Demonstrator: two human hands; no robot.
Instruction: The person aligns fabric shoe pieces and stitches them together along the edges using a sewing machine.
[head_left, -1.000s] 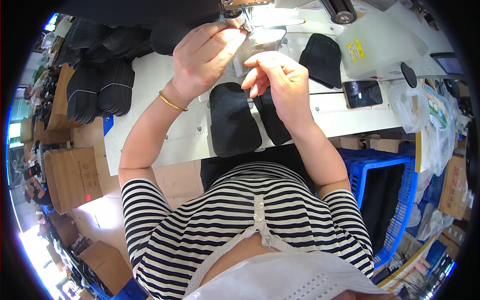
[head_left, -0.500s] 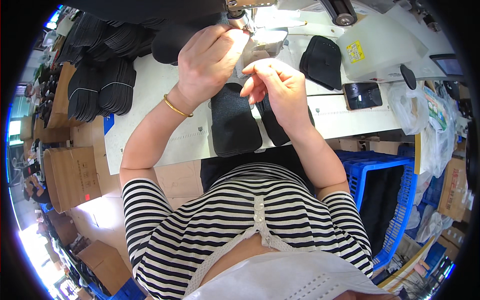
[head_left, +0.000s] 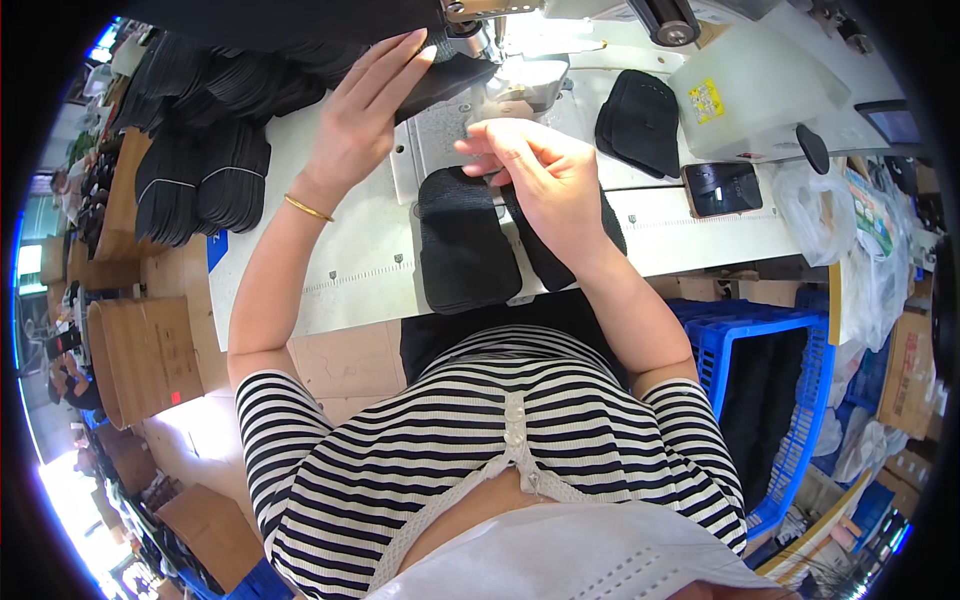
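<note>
A black piece, matt and flat with a dark slanting edge, lies at the far side of the white table, just left of the sewing machine's shiny metal foot. The left hand touches it with long, straight fingers slightly spread; its thumb is hidden, so I cannot tell whether it pinches. The right hand is half curled nearer the body, thumb and forefinger close together; whether anything sits between them I cannot tell.

Below lie a grainy, round-cornered black pile and a second pile, partly covered by the right hand. String-tied bundles stand far left.

At right, a blue slatted plastic crate holds dark material. Farther off are a black stack, a glossy phone and a cloudy plastic cover; a brown cardboard box stands left.
</note>
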